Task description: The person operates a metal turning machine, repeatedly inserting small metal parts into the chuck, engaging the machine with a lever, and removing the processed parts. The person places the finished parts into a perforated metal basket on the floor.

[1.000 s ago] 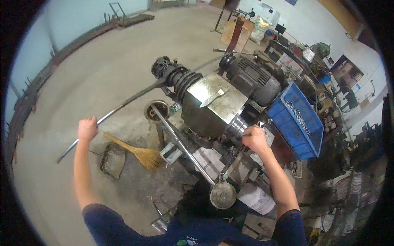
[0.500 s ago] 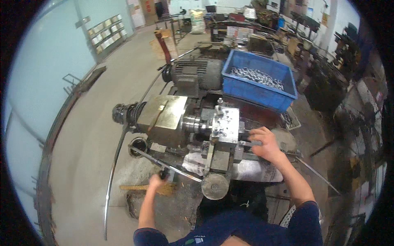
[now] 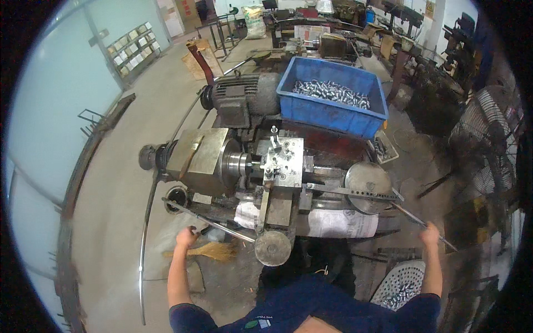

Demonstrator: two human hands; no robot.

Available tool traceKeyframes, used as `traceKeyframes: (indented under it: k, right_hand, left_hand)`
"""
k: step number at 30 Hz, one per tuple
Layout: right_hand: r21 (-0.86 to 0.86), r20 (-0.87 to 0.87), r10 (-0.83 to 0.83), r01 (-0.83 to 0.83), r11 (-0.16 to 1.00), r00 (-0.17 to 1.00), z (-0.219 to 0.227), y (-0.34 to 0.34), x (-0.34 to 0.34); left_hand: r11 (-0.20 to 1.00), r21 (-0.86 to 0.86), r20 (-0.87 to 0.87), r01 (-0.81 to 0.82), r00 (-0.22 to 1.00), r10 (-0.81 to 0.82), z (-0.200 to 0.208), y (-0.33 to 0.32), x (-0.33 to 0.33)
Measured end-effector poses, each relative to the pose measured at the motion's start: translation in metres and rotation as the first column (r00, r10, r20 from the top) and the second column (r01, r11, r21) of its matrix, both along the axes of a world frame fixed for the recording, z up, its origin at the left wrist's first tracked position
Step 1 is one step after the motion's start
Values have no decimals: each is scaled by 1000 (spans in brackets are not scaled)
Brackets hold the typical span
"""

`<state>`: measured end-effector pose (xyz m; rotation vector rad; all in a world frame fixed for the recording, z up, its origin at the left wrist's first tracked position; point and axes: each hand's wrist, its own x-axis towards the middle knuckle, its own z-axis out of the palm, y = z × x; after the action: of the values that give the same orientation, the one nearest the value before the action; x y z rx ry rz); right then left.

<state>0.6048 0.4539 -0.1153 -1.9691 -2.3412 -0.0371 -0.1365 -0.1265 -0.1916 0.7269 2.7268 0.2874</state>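
Note:
In front of me stands a small metal lathe with a steel spindle chuck (image 3: 235,165) and a square tool block (image 3: 288,162) on its slide. My right hand (image 3: 430,235) is closed around a long metal rod (image 3: 408,212), which slants out from beside a round metal disc (image 3: 368,186) at the lathe's right end. My left hand (image 3: 187,237) is curled at a dark handle (image 3: 204,228) low on the left; its grip is small and partly hidden. A second bar (image 3: 222,228) runs near it toward a round knob (image 3: 272,248) at the front.
Behind the lathe, a blue bin (image 3: 333,119) holds many small metal pieces beside a motor (image 3: 244,97). A perforated basket (image 3: 383,286) with similar pieces sits low right. A straw broom (image 3: 214,251) lies on the left floor; a large fan (image 3: 486,144) stands at right.
My right hand has gone from beside the tool block, right and down to the rod. My left hand has shifted left. The tool block sits closer to the chuck, and the round disc is uncovered.

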Motion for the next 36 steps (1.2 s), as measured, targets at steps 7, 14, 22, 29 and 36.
traceKeyframes:
  k: [7, 14, 22, 29, 36]
  right_hand:
    - [-112, 210, -156, 182, 977, 965, -16, -57, 24]
    - [-449, -647, -248, -97, 888, 721, -39, -225, -10]
    - [-585, -726, -455, -116, 802, 516, -20, -272, -64]
    - [-212, -747, -26, -202, 956, 664, -45, -266, -47]
    - [14, 17, 221, -222, 975, 975, -7, -137, 21]
  left_hand:
    - [624, 631, 446, -461, 874, 194, 94, 35, 13]
    - [418, 697, 550, -583, 808, 210, 71, 82, 28]
    - [541, 598, 565, -592, 790, 239, 64, 76, 13]
    - [620, 486, 595, -616, 753, 282, 69, 70, 7]
    - [644, 483, 560, -592, 775, 292, 86, 80, 23]
